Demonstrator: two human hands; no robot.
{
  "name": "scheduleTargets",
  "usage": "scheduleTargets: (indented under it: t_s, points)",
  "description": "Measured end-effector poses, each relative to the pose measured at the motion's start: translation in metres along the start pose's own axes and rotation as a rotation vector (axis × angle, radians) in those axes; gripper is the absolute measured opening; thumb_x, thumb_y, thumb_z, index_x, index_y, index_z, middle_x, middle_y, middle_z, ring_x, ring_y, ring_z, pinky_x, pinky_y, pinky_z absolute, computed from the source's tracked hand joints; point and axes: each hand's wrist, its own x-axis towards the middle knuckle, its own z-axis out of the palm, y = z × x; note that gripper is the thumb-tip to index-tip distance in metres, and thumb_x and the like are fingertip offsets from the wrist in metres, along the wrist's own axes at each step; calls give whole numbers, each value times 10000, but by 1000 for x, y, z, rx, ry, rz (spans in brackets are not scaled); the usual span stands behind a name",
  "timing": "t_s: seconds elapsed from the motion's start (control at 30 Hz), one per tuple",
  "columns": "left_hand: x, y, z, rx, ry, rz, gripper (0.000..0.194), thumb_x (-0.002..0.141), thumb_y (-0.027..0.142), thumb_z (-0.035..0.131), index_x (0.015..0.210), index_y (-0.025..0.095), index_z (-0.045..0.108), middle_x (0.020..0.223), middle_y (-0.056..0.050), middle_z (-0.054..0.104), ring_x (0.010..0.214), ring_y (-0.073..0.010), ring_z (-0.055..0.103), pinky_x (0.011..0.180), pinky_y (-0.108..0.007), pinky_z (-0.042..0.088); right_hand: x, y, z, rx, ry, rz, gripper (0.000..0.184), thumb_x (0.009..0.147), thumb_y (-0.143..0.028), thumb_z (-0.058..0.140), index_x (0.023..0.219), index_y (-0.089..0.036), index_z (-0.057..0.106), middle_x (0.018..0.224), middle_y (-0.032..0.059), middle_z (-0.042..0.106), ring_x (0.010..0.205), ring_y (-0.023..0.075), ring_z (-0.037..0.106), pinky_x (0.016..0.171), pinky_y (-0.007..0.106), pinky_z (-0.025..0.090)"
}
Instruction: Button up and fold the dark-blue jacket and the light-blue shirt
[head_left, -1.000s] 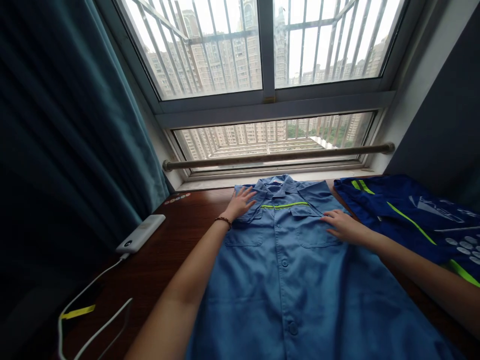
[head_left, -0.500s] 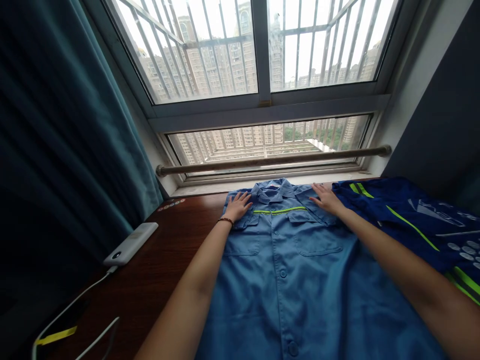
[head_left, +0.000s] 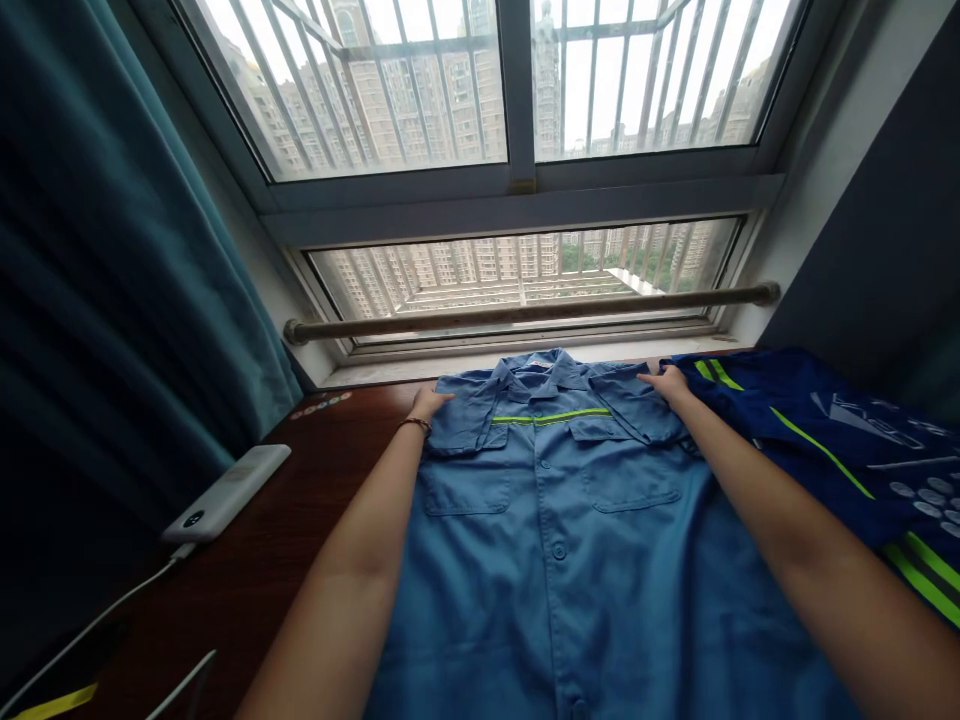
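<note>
A light blue work shirt (head_left: 480, 580) lies front side up, its collar toward the window, with buttons down the middle, chest pockets and a yellow-green stripe. At its left shoulder edge, my left hand (head_left: 430, 403) is closed on the cloth, thumb on top and the other fingers mostly hidden. My right hand (head_left: 667, 384) pinches the opposite shoulder edge, beside a folded sleeve (head_left: 637, 405). The lower end of the shirt runs out of view.
Dark blue clothing (head_left: 817, 430) with yellow-green stripes lies to the right. On the brown wooden surface (head_left: 330, 470) at left are a white power bank (head_left: 229, 492) with a cable and a yellow strip (head_left: 56, 703). A metal rail (head_left: 525, 317) crosses the window; a teal curtain (head_left: 150, 250) hangs left.
Both hands have gone from lying flat on the shirt's upper front to gripping its outer shoulder edges, left hand moving left and right hand slightly right. The view has shifted a little.
</note>
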Motion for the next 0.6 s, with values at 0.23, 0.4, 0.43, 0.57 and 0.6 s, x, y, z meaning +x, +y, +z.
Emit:
scheduleTargets:
  t_s: [0.23,0.4,0.43,0.57,0.6]
  points:
    - [4,20,-15,-420,-20,-116,259,532,224,723,727,93,615,571,-71,614,589,-235,617,561,-373,496,8,-26,-19,322,-74,53,266,609,-239,709,795,-95,586,574,20,583,545,138,563,493,233,468]
    - [11,61,-40,-647,33,0,255,589,139,670,834,105,611,640,-36,631,654,-185,623,640,-338,508,21,-65,-51,511,-103,-12,101,635,-71,642,680,-100,557,513,-24,528,498,83,520,496,190,456]
    - [12,71,-46,-682,34,26,243,606,124,652,845,108,608,649,-30,632,662,-175,623,651,-329,509,21,-75,-59,544,-107,-28,95,645,-47,620,678,-103,551,509,-28,521,492,77,515,497,187,456]
    - [3,104,-74,-823,47,106,188,630,55,599,808,115,597,643,-7,625,653,-144,619,664,-295,513,9,-106,-95,652,-114,-80,118,666,-11,587,690,-115,537,525,-28,530,494,80,526,506,199,474]
    - [-2,109,-83,-876,45,125,171,626,38,594,779,113,593,636,-5,622,646,-139,618,662,-284,515,2,-112,-105,684,-130,-90,124,665,-5,587,683,-115,535,535,-24,540,500,83,533,513,205,479]
